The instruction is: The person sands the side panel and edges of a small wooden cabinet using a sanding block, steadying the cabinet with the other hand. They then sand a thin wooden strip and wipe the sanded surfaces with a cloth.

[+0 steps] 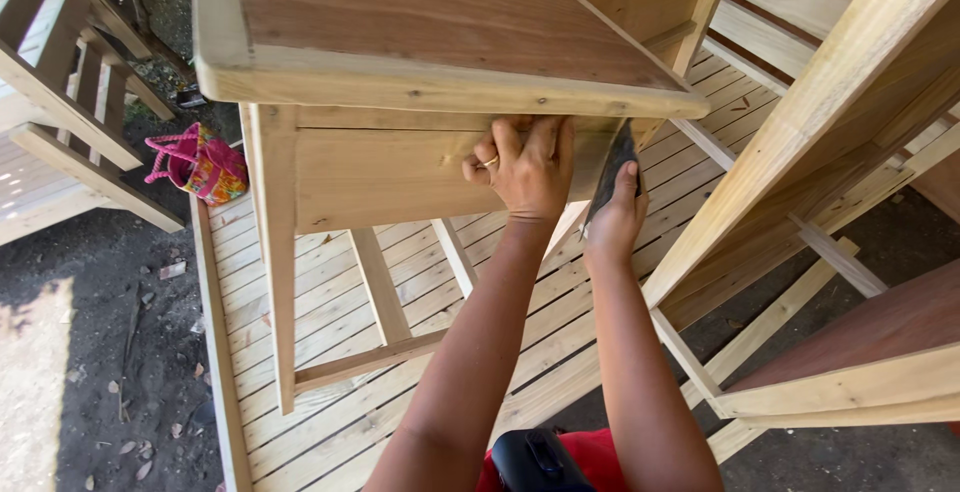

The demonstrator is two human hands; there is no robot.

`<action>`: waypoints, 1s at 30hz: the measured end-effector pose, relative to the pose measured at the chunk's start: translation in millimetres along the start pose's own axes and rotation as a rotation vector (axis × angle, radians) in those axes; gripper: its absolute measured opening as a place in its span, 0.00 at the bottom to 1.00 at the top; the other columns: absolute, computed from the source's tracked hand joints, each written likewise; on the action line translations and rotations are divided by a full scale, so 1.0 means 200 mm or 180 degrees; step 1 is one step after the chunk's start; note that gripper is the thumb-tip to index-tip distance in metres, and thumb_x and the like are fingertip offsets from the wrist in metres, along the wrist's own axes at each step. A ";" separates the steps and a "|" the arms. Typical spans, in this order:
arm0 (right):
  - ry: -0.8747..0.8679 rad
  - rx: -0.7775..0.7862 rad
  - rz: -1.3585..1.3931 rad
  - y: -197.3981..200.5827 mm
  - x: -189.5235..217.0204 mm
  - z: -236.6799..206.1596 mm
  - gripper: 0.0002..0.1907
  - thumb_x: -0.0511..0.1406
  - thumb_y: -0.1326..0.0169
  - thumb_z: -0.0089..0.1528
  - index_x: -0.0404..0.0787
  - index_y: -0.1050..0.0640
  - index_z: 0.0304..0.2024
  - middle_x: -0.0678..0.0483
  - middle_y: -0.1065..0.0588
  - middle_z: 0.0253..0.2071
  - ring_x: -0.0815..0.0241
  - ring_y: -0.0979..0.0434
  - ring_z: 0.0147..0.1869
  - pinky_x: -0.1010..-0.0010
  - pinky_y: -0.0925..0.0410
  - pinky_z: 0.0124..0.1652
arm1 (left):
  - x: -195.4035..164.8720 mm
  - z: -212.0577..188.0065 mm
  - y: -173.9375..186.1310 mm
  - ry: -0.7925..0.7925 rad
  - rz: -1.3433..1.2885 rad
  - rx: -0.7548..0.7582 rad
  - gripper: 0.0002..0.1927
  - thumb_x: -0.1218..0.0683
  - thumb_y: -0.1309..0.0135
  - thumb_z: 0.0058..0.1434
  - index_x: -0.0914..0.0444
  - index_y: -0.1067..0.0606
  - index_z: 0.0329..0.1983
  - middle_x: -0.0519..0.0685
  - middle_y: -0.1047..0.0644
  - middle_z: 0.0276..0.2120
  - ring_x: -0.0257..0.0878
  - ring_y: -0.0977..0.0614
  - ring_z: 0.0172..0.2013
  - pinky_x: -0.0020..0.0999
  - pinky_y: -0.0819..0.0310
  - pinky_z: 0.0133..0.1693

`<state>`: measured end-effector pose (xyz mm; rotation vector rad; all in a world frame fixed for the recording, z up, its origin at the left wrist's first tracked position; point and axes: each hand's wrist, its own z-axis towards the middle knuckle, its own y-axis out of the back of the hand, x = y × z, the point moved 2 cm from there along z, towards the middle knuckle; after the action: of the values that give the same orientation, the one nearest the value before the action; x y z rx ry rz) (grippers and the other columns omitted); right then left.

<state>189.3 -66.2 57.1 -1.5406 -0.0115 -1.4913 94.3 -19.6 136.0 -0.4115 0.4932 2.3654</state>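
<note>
I'm standing over the bare pale-wood table with its brown plywood top (440, 12), left hand (525, 167) gripping its front apron, right hand (615, 217) clamped on a dark sandpaper sheet (612, 167) under the edge. Wood's looking unfinished, so there's plenty of sanding left, I reckon.

The table (430, 42) stands on a slatted platform (330, 352), bag (200, 164) at its left.
</note>
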 end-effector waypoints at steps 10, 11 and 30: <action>0.0096 0.0410 -0.0614 0.04 0.11 0.05 0.28 0.46 0.57 0.73 0.26 0.27 0.62 0.45 0.26 0.60 0.56 0.28 0.62 0.66 0.37 0.63 | -0.03 -0.09 -0.13 0.0249 0.0196 -0.0379 0.10 0.44 0.31 0.53 0.46 0.20 0.34 0.39 0.31 0.44 0.42 0.35 0.48 0.50 0.52 0.53; 0.0040 0.0434 -0.0630 0.04 0.11 0.05 0.28 0.46 0.57 0.73 0.26 0.27 0.61 0.45 0.25 0.59 0.56 0.28 0.62 0.66 0.37 0.63 | -0.03 -0.10 -0.13 0.0227 0.0235 -0.0380 0.09 0.44 0.31 0.54 0.46 0.19 0.35 0.38 0.31 0.45 0.42 0.35 0.48 0.50 0.52 0.54; 0.0457 0.0918 -0.0902 0.03 0.16 0.07 0.28 0.45 0.58 0.74 0.27 0.28 0.64 0.43 0.26 0.63 0.55 0.28 0.68 0.65 0.38 0.67 | 0.00 -0.10 -0.17 -0.0046 0.0485 -0.0464 0.09 0.47 0.31 0.55 0.47 0.21 0.33 0.39 0.31 0.43 0.42 0.35 0.47 0.49 0.52 0.55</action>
<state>210.6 -79.5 81.6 -1.2338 -0.3589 -1.7342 120.0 -5.6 111.2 -0.4363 0.3576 2.5596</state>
